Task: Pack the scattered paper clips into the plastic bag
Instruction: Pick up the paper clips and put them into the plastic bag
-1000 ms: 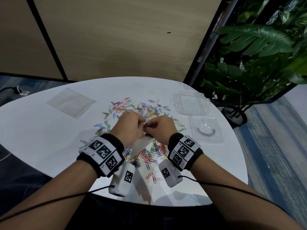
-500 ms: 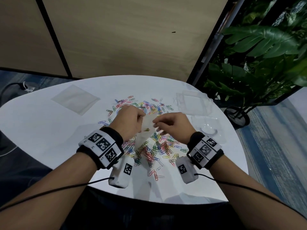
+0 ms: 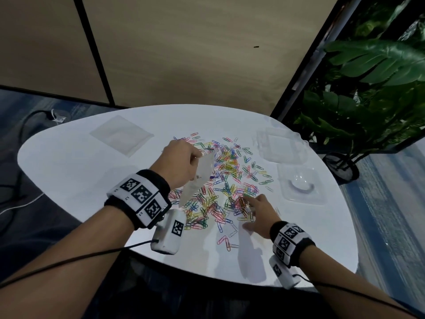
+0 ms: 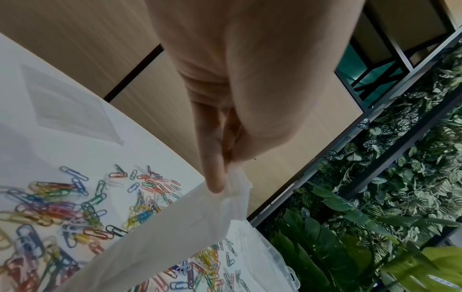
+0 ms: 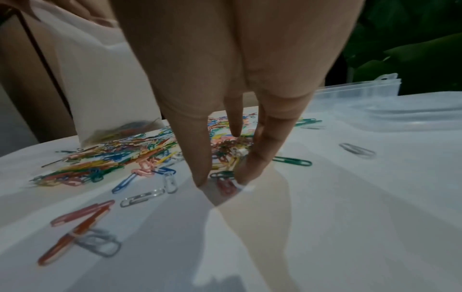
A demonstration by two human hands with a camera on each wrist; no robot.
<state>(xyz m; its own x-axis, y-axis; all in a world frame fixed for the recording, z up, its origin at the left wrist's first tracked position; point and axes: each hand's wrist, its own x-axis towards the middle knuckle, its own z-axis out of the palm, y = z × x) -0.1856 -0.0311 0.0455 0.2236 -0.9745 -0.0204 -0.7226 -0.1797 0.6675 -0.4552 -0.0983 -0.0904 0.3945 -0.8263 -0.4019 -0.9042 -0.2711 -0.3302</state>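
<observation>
Several coloured paper clips [image 3: 230, 180] lie scattered in a pile on the white table [image 3: 69, 169]. My left hand [image 3: 200, 156] pinches the top edge of a small clear plastic bag [image 3: 197, 180], which hangs tilted above the pile's left side. In the left wrist view the fingers [image 4: 215, 177] grip the bag [image 4: 175, 227] at its rim. A few clips [image 5: 125, 128] show at the bag's bottom. My right hand [image 5: 220, 181] reaches down at the pile's near right edge, thumb and fingertips touching the table on either side of a red clip [image 5: 226, 187].
A flat stack of clear bags [image 3: 122, 135] lies at the far left of the table. Two clear plastic box halves [image 3: 280, 146] [image 3: 299, 183] sit on the right. Loose clips [image 3: 227, 242] lie near the front edge. A large plant [image 3: 368, 100] stands beyond the table's right side.
My right hand let go of the bag and dropped to the near right edge of the pile. My left hand now holds the bag alone, raised farther out over the clips.
</observation>
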